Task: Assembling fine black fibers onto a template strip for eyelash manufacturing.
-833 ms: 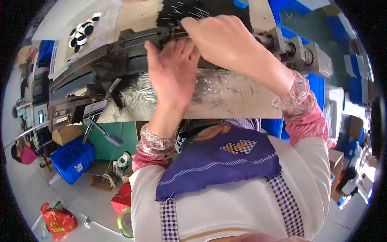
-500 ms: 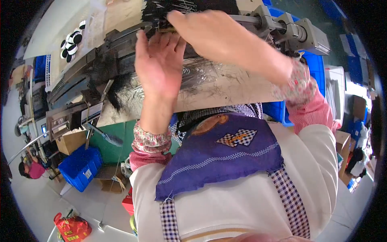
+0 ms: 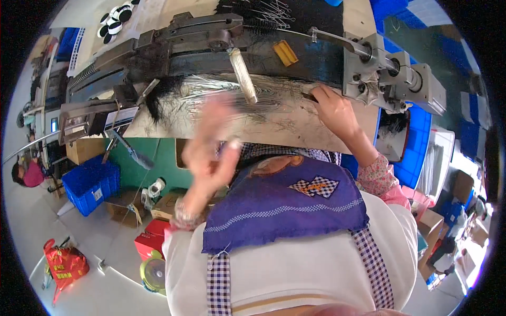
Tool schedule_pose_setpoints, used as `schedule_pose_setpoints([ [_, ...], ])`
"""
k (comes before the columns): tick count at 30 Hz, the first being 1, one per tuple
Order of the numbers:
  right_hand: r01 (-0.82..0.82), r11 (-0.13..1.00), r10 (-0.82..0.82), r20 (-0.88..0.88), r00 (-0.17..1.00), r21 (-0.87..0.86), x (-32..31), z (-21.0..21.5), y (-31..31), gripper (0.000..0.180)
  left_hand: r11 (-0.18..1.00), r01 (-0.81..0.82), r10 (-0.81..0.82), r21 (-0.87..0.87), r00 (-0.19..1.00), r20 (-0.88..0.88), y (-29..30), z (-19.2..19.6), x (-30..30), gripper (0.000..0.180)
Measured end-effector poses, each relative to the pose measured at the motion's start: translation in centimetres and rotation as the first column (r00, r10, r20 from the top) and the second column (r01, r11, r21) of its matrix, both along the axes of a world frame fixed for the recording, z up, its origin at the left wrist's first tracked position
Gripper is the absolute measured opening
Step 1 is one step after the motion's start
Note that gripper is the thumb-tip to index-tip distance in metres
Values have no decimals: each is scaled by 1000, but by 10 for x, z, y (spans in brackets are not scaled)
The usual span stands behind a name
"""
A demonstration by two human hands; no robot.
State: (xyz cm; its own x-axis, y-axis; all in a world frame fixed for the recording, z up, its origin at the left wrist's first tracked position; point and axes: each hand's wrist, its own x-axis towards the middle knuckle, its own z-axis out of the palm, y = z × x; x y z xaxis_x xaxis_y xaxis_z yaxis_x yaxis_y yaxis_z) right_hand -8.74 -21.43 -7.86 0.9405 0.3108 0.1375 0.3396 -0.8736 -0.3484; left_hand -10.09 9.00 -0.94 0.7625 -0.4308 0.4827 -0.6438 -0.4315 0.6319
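Note:
Over the front edge of the workbench [image 3: 295, 129], my left hand [image 3: 203, 155] is smeared by motion, its thumb away from the blurred fingers. My right hand [image 3: 337, 111] is at the bench top on the right, fingers closed around the end of a small dark piece [image 3: 309, 97] that I cannot make out. Ahead of my left hand lies a heap of thin metal wires [image 3: 224, 90]. A lever wrapped in pale tape [image 3: 243, 76] points from the machine toward me. Behind it, a twisted-wire brush [image 3: 265, 23] with black bristles stretches toward the right-hand spindle [image 3: 363, 49].
A yellow block [image 3: 285, 53] rests on the machine bed. Looped wire stems [image 3: 269, 10] lie on black bristle material at the back. Black-and-white round pieces [image 3: 116, 21] are piled back left. A blue bin [image 3: 419, 142] stands right of the bench; loose bristles litter the top.
Both hands have come back from the machine toward me. My left hand moved down over the bench edge; my right hand moved right and down to the bench top, uncovering the lever and yellow block.

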Motion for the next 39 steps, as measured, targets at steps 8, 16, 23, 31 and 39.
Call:
schedule_pose_setpoints([
  [8,138,877,-131,-46,990,461,-26,38,-13,14,-172,-750,980,638,-63,190,264,-54,-55,87],
  [16,358,540,-452,-97,887,761,-28,92,-48,5,78,-871,877,485,292,382,149,-67,-23,76],
  [23,-181,772,149,103,984,609,20,148,48,12,978,-27,-28,-209,966,-255,-52,48,5,38],
  [31,-220,975,191,402,896,28,88,123,10,13,974,-92,3,-209,921,-389,-28,-17,41,22],
  [39,-215,965,254,334,908,-149,98,113,28,7,253,-485,-790,-837,396,-468,-65,65,44,13],
])
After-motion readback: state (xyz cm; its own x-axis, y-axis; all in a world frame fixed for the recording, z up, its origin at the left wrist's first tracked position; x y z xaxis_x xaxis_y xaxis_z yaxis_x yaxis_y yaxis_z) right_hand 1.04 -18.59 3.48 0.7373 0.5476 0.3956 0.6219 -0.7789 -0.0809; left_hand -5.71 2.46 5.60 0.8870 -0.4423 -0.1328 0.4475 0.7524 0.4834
